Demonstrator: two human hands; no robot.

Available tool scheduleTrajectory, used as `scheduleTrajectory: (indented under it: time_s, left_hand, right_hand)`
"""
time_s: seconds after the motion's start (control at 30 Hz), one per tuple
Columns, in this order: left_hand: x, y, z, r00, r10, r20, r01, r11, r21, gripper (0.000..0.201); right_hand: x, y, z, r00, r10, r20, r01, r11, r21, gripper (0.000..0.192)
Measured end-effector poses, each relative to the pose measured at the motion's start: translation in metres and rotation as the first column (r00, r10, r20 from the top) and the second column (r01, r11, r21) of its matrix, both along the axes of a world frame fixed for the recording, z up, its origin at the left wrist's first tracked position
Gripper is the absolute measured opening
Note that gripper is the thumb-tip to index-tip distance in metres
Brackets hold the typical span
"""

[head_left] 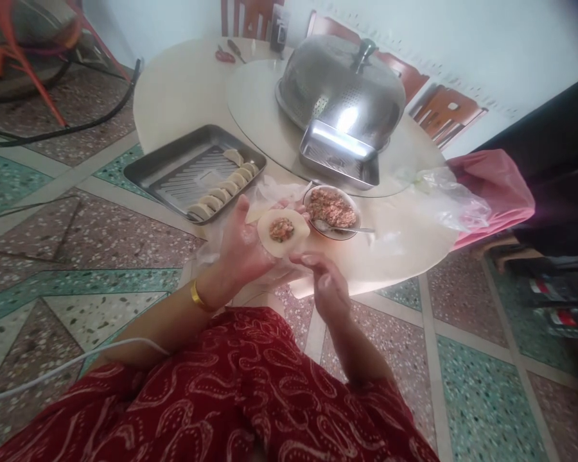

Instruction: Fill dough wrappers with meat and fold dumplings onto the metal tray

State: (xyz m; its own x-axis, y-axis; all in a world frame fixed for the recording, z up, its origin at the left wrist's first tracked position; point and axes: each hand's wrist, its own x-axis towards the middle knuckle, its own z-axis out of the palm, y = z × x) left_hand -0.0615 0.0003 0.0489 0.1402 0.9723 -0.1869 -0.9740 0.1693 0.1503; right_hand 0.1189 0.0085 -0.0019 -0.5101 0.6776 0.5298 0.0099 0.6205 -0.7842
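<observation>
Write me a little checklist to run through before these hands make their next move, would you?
1. Round wrapper supported by the left hand: ok.
2. Filling sitting near the wrapper's middle: ok.
3. Wrapper folded closed: not ok, it lies open.
4. Right hand free of the spoon: ok, the spoon rests in the bowl.
5. Right hand touching the wrapper's edge: cannot tell.
6. Bare space in the tray beside the folded dumplings: ok.

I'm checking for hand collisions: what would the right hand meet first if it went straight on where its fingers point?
The right hand would probably meet the round wrapper first, or the left hand supporting it; depth is unclear.
</observation>
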Motion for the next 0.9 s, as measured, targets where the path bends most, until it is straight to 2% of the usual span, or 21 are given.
scheduleTrajectory:
  time_s: [0.03, 0.1, 0.2, 0.27, 0.33, 0.4, 0.47, 0.53, 0.6, 0.67, 0.8, 0.9]
  left_hand:
    - [0.0, 0.0, 0.001, 1.0, 0.004, -0.007, -0.004, 1.0, 0.003, 0.065]
    - [0.0, 0.0, 0.001, 1.0, 0.011, -0.024, -0.011, 1.0, 0.0, 0.062]
    - [-0.001, 0.0, 0.002, 0.999, 0.008, -0.049, -0.009, 1.0, -0.013, 0.061]
    - [-0.003, -0.001, 0.003, 0.998, 0.008, -0.06, -0.009, 1.0, -0.019, 0.063]
    - [-0.005, -0.002, 0.004, 0.998, 0.008, -0.059, -0.009, 1.0, -0.018, 0.066]
    - [-0.005, -0.003, 0.005, 0.999, -0.016, -0.049, 0.016, 1.0, -0.007, 0.064]
    - [-0.004, -0.003, 0.005, 0.998, -0.044, -0.048, 0.044, 0.999, 0.005, 0.06]
    - [-0.002, -0.003, 0.005, 0.998, -0.04, -0.053, 0.039, 0.999, -0.008, 0.059]
    - [-0.001, -0.003, 0.005, 0.998, -0.028, -0.059, 0.026, 0.999, -0.033, 0.062]
    - [-0.001, -0.004, 0.005, 0.998, -0.036, -0.049, 0.034, 0.998, -0.048, 0.062]
    - [0.004, -0.007, 0.004, 0.994, -0.108, -0.006, 0.108, 0.993, -0.04, 0.059]
    - [0.007, -0.011, 0.004, 0.986, -0.165, -0.003, 0.165, 0.986, -0.022, 0.058]
  right_hand:
    - [-0.003, -0.001, -0.002, 1.0, 0.008, -0.026, -0.011, 0.993, -0.116, 0.038]
    - [-0.007, -0.001, -0.007, 0.998, 0.014, -0.069, -0.031, 0.967, -0.252, 0.041]
    - [-0.008, -0.001, -0.014, 0.99, -0.026, -0.14, -0.026, 0.935, -0.354, 0.036]
    - [-0.006, -0.001, -0.016, 0.986, -0.088, -0.145, 0.031, 0.933, -0.357, 0.029]
    - [-0.005, -0.001, -0.017, 0.981, -0.144, -0.133, 0.11, 0.965, -0.239, 0.023]
    - [-0.005, 0.0, -0.016, 0.98, -0.159, -0.122, 0.162, 0.987, 0.016, 0.022]
    - [-0.006, 0.001, -0.014, 0.985, -0.153, -0.078, 0.17, 0.934, 0.314, 0.027]
    - [-0.007, 0.003, -0.013, 0.988, -0.153, -0.028, 0.145, 0.845, 0.515, 0.032]
    - [-0.005, 0.006, -0.013, 0.984, -0.175, -0.022, 0.153, 0.783, 0.603, 0.033]
    - [-0.004, 0.009, -0.016, 0.967, -0.242, -0.074, 0.229, 0.716, 0.66, 0.029]
    - [-0.006, 0.023, -0.023, 0.881, -0.449, -0.15, 0.399, 0.532, 0.747, 0.02]
    - [-0.011, 0.034, -0.026, 0.86, -0.478, -0.176, 0.426, 0.485, 0.764, 0.019]
